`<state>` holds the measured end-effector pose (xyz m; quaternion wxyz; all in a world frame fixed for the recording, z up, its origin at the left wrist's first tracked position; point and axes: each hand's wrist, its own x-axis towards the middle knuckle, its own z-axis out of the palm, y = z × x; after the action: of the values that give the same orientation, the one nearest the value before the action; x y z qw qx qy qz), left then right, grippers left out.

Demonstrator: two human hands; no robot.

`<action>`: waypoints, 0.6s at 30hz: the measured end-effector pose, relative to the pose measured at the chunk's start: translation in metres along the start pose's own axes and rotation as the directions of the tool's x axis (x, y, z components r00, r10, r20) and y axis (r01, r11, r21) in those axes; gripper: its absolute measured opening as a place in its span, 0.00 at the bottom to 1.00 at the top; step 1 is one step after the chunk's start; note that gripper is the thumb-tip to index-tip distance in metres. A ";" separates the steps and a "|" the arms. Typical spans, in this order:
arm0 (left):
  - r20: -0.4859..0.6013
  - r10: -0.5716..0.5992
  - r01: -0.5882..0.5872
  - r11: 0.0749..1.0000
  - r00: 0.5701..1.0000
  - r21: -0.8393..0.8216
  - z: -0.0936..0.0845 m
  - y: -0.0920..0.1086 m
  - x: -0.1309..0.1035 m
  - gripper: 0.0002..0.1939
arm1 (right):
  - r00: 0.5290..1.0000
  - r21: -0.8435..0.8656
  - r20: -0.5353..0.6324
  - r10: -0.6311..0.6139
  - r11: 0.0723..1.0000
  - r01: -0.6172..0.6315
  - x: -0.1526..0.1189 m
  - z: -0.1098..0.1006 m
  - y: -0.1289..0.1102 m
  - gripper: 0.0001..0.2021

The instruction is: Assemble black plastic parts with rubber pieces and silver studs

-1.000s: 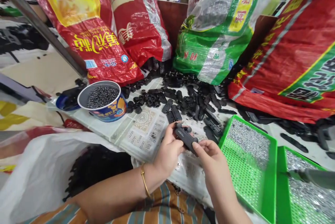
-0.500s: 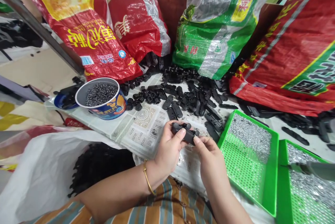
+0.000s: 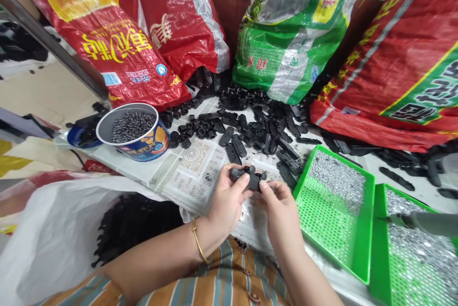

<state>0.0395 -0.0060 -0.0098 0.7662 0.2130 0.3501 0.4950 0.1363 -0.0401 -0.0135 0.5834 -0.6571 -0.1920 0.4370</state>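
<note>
Both hands meet over the front of the table on one small black plastic part, a narrow body with round knobs along its top. My left hand is closed around its left end, thumb pressed on the near face. At the right end, my right hand pinches it between thumb and fingers. Just beyond them lie flat oblong black pieces with holes. Round black caps are heaped further left.
A blue tub of small dark metal pieces stands left. Green perforated trays with silvery hardware are at right, a screwdriver-like tool over one. Full sacks line the back. A white bag of black parts sits lower left.
The whole view has shifted slightly, so the table and sacks sit a little higher and further left. Both hands keep hold of the black part, which is tilted slightly differently.
</note>
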 end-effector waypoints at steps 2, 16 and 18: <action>-0.001 -0.008 0.008 1.000 1.000 0.004 0.000 0.000 -0.001 0.13 | 1.000 -0.004 -0.003 -0.006 1.000 0.006 0.001 0.000 0.003 0.15; -0.010 0.006 -0.006 0.999 1.000 -0.033 -0.001 0.005 -0.004 0.10 | 0.994 -0.011 -0.023 -0.105 0.994 0.105 -0.004 0.000 0.007 0.15; -0.039 0.033 -0.034 0.999 0.999 -0.024 -0.001 0.004 -0.004 0.09 | 0.995 -0.041 -0.010 -0.098 0.994 0.098 -0.006 0.002 0.006 0.15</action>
<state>0.0352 -0.0077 -0.0069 0.7535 0.1999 0.3549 0.5161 0.1298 -0.0453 -0.0169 0.5917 -0.6612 -0.2294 0.4001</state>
